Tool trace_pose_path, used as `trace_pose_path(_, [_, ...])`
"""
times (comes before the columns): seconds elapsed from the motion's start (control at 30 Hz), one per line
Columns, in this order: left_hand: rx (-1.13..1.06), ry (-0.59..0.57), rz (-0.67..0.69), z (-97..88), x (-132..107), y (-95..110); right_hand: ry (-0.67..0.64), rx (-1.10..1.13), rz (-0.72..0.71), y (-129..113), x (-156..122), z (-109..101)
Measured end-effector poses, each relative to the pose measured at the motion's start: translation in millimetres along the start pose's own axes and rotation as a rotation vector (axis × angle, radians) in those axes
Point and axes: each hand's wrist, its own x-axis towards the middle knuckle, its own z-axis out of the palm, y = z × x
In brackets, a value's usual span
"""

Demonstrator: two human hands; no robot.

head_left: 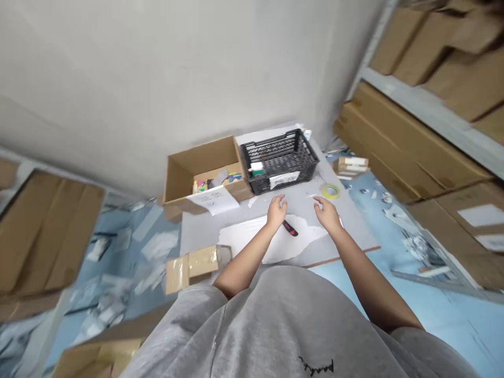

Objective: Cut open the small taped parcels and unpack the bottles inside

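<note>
Both arms reach over the grey tabletop (197,229). My left hand (276,211) hovers near a red and black box cutter (290,228), its fingers loosely curled and apart with nothing between them. To the right, my right hand (326,213) is also empty, fingers apart, just below a roll of yellow tape (331,191). A torn white sheet (275,248) lies under the cutter. Beyond my hands stands a black plastic crate (311,152) with a small green and white item (256,168) inside near its left end.
Left of the crate, an open cardboard box (177,181) holds colourful small items and has a white paper label (214,199). A taped carton (192,268) sits at the table's left front. Shelves of cartons (409,142) rise on the right; plastic scraps (157,247) litter the blue floor.
</note>
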Motion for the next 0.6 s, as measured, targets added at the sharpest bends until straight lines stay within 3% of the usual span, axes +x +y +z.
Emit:
trace_pose_path(0.13, [0.135,0.132,-0.207,-52.6,-65.0,-57.2,-0.34,-0.071,-0.17,-59.4,-8.4,78.9])
trace_pose_path(0.27, [0.231,0.308,-0.369,-103.6,-120.8,-94.5,-0.594,-0.089,-0.364,-111.9,-33.4,150.8])
trace_pose_path(0.47, [0.469,0.552,-0.611,-184.4,-198.2,-142.5,-0.887,-0.075,-0.533,-163.9,-98.9,230.7])
trace_pose_path(0.53, [0.546,0.554,-0.737,-213.0,-223.2,-163.3,-0.954,-0.105,-0.576,-176.4,-121.6,250.1])
trace_pose_path(0.6, [0.587,0.377,-0.775,-239.3,-244.9,-185.5,-0.998,-0.154,-0.628,-187.9,-141.7,268.0])
